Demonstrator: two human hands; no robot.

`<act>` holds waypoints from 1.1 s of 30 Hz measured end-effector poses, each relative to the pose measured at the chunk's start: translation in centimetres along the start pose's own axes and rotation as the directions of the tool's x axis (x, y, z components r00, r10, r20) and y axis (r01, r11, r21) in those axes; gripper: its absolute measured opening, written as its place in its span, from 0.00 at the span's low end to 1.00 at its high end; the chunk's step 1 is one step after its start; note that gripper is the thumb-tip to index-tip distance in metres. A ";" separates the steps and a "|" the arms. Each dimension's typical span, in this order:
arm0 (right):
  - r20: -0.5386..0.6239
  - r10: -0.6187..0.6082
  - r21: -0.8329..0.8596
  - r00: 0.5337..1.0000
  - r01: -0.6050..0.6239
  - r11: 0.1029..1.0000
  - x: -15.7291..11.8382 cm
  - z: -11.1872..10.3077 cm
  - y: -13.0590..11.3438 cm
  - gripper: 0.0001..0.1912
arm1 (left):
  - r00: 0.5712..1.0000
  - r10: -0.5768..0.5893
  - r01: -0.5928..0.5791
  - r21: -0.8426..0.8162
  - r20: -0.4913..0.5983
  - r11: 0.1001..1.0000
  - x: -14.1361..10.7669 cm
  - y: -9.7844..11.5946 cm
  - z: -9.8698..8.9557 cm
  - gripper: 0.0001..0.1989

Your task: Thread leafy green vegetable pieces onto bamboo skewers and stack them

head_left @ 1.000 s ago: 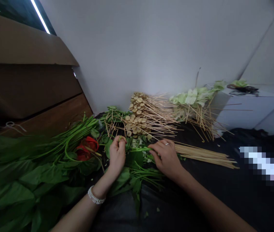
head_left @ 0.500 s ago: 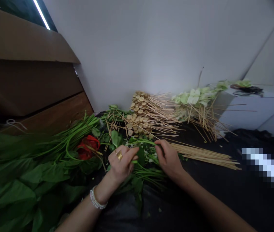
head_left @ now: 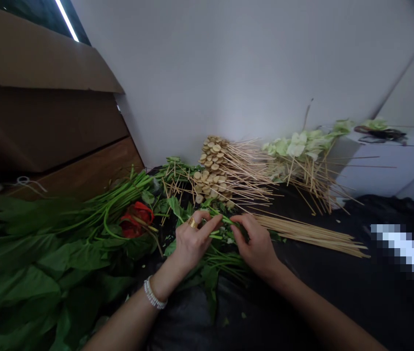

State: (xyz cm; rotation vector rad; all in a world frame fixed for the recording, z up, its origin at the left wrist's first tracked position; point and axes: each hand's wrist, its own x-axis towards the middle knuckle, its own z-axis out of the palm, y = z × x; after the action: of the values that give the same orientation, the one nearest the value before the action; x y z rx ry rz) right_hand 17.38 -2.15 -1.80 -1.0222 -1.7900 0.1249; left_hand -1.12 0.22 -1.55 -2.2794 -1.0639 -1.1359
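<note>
My left hand point(head_left: 196, 239), with a gold ring and a beaded bracelet, pinches a green vegetable stem point(head_left: 227, 221). From the other side my right hand point(head_left: 254, 239) grips the same stem with thumb and fingers, so it spans the small gap between the two hands. Below them lies a small heap of cut green stems point(head_left: 228, 265) with leaves on the black covering. A large bunch of leafy greens point(head_left: 64, 258) spreads out to the left, beside a red wrapping or band point(head_left: 136, 219).
Skewered round slices point(head_left: 212, 168) are stacked at the back by the white wall. To their right are skewers with pale green leaves point(head_left: 305, 144). Loose bamboo skewers point(head_left: 312, 234) lie right of my hands. A cardboard box point(head_left: 46, 117) stands at the back left.
My left hand has moved up and to the right, closer to my right hand, and now pinches the stem beside it. The right hand stays in nearly the same place.
</note>
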 end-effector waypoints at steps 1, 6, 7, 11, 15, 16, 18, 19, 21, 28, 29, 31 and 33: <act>0.009 -0.003 -0.001 1.000 0.003 1.000 -0.1 0.1 0.0 0.06 | 1.000 0.004 -0.004 -0.001 0.005 1.000 0.1 0.1 0.0 0.12; 0.020 0.017 0.009 1.000 -0.017 1.000 -0.2 0.2 0.0 0.06 | 0.998 0.047 -0.046 -0.020 0.047 0.999 0.6 0.3 -0.2 0.06; 0.019 0.020 0.013 1.000 -0.021 1.000 -0.2 0.2 -0.1 0.06 | 0.997 0.059 -0.058 -0.016 0.059 0.998 0.7 0.3 -0.2 0.05; 0.019 0.027 0.021 0.999 -0.027 0.999 -0.2 0.2 -0.2 0.06 | 0.989 0.063 -0.061 -0.012 0.138 0.998 0.7 0.3 -0.1 0.04; 0.027 0.028 0.015 0.999 -0.029 0.999 -0.3 0.3 0.0 0.06 | 0.974 0.056 -0.056 -0.003 0.221 0.998 0.7 0.4 0.1 0.05; 0.025 0.024 0.013 0.999 -0.024 1.000 -0.3 0.3 0.0 0.06 | 0.970 0.057 -0.061 0.007 0.237 0.998 0.7 0.4 0.1 0.06; 0.018 0.012 0.009 1.000 -0.012 1.000 -0.3 0.3 0.1 0.06 | 0.962 0.058 -0.067 0.026 0.266 0.997 0.7 0.5 0.1 0.07; 0.016 0.006 0.007 1.000 -0.006 1.000 -0.3 0.3 0.1 0.06 | 0.958 0.059 -0.072 0.034 0.280 0.997 0.7 0.6 0.2 0.08; 0.016 -0.007 0.001 1.000 0.007 1.000 -0.4 0.5 0.2 0.06 | 0.951 0.065 -0.086 0.056 0.303 0.995 0.7 0.7 0.2 0.09; 0.077 -0.035 0.033 0.996 0.032 0.999 -0.7 0.9 -0.5 0.08 | 0.964 0.021 -0.018 -0.013 0.266 1.000 1.0 1.3 0.0 0.05; 0.072 -0.018 0.046 0.997 0.015 0.999 -0.6 0.8 -0.5 0.08 | 0.972 -0.036 0.052 -0.061 0.234 0.997 1.1 1.1 -0.1 0.07; 0.042 0.061 0.078 0.997 -0.064 0.995 -0.3 0.4 -0.3 0.07 | 0.967 -0.197 0.222 -0.161 0.160 0.962 1.4 0.6 -0.3 0.10; 0.029 0.219 0.168 0.975 -0.220 0.961 0.0 0.2 0.2 0.06 | 0.936 -0.343 0.352 -0.227 0.082 0.908 1.6 -0.2 -0.4 0.11</act>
State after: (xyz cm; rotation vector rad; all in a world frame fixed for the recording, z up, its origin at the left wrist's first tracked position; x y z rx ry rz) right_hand 17.37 -1.99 -2.02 -1.0940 -1.6390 0.4144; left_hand -0.85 0.78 -0.05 -2.3600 -1.4664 -1.4295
